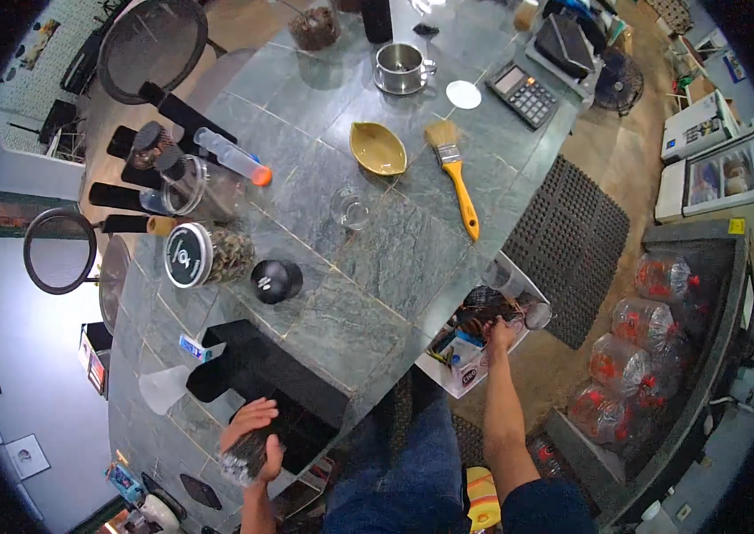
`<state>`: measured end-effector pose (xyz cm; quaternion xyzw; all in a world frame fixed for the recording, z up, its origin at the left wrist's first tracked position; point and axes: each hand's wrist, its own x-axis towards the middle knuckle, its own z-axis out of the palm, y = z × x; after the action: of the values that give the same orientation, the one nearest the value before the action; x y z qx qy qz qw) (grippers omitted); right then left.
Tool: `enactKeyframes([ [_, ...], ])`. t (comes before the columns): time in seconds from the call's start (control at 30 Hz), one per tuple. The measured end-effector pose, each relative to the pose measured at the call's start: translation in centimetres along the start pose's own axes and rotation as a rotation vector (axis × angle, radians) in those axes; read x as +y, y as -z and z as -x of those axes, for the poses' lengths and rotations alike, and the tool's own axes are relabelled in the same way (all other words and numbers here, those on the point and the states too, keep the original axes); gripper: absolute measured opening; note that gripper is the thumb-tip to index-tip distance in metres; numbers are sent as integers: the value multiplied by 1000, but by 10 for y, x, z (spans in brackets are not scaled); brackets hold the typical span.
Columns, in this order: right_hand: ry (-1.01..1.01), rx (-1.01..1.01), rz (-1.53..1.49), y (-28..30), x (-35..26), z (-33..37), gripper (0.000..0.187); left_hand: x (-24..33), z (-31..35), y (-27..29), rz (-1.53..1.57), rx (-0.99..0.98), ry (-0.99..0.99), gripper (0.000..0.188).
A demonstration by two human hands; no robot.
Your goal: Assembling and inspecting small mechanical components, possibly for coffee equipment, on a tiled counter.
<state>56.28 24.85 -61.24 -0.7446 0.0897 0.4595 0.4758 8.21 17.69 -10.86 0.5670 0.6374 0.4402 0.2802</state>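
At the table's near left edge my left hand (272,442) is closed around a dark bundle (243,457) with a clear, shiny end, its fingers and thumb on either side of it. Beside that hand lies a black mat or case (292,369) on the table. My right arm reaches down past the table's right edge, and my right hand (502,334) is inside an open white drawer or box (463,381) full of small mixed items. Its fingers are bent together among dark things, and what they grip is too small to make out.
On the grey tiled table (395,285) stand a jar (194,255), a black round lid (276,280), a small glass (353,209), an olive bowl (378,149), a brush (457,182), a metal cup (402,68) and a calculator (524,93). Large clear bottles (621,360) sit at right.
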Motion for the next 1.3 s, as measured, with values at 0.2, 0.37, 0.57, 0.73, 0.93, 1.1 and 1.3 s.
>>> enactKeyframes([
  [0.2,-12,271,-283,-10,8,-38,16,5,-1,-6,-140,60,24,26],
  [0.37,363,341,282,17,-13,-19,28,5,-7,-8,-71,74,21,22],
  [0.57,787,179,423,11,-99,159,31,15,-6,1,108,60,224,15],
  [0.73,1308,-96,380,-11,-225,412,17,4,2,11,260,47,197,11],
  [0.93,1564,-730,94,-15,-209,576,43,-11,5,11,127,18,51,13],
  [1.1,1912,-868,66,-54,-168,621,36,-18,2,11,79,-11,-43,15],
  [1.3,1950,-873,204,-70,-141,628,30,-21,4,18,224,-47,76,23],
])
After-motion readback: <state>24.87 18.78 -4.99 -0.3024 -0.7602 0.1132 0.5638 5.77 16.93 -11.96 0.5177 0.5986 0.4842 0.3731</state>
